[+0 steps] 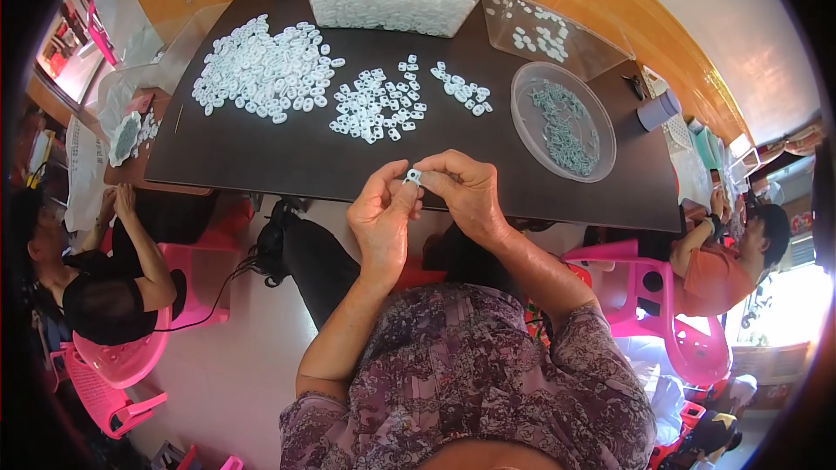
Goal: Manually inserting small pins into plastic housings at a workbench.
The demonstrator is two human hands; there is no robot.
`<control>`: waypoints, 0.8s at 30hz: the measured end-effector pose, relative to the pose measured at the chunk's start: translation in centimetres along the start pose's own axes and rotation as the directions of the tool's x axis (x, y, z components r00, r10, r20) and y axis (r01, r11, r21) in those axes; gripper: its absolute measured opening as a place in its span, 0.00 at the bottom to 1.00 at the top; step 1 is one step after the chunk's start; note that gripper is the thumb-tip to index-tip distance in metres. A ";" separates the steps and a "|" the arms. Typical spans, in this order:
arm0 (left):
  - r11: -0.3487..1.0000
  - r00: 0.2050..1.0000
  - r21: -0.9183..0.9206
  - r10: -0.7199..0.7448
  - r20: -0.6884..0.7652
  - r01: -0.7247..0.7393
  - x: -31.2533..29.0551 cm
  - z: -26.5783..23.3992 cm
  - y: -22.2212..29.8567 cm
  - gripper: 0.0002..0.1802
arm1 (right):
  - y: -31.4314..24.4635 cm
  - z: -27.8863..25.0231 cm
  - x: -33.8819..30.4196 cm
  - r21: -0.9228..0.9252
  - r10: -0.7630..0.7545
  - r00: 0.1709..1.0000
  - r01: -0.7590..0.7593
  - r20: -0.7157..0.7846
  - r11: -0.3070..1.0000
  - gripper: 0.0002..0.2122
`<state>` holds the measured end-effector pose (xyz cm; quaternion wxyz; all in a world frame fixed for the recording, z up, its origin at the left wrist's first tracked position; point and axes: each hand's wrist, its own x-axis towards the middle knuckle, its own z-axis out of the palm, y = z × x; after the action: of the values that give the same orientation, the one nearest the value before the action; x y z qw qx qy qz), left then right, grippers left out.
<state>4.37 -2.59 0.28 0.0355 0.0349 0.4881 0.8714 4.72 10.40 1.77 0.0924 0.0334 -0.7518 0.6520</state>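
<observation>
Your left hand point(380, 219) and right hand point(465, 196) pinch one small white piece point(413, 176) between thumbs and fingertips, at the middle of the near edge of the desk point(270, 152). It is tiny, so a sideways squeeze could shoot it off that edge to the floor. An elbow swung toward the right edge might knock the round dish point(529, 127), scattering its grey-green bits point(570, 146).

The left forearm point(348, 322) is angled upward and slightly inward, while the right forearm point(547, 265) is slanted more steeply inward. Both arms are bent and bare below the elbow. The left hand point(380, 219) is held upright, its fingers curled; the right hand point(468, 193) is arched, its thumb point(438, 185) pressed inward beside the left fingertips.
</observation>
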 end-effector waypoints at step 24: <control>0.989 0.994 -0.134 -0.070 -0.089 0.058 0.0 0.6 0.5 0.11 | -0.7 0.5 -0.4 -0.370 -0.323 0.945 0.316 0.043 0.874 0.16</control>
<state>4.36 -2.37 1.04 0.0429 -0.0239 0.4319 0.9006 5.24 9.80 2.31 0.2107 0.1325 -0.8447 0.4739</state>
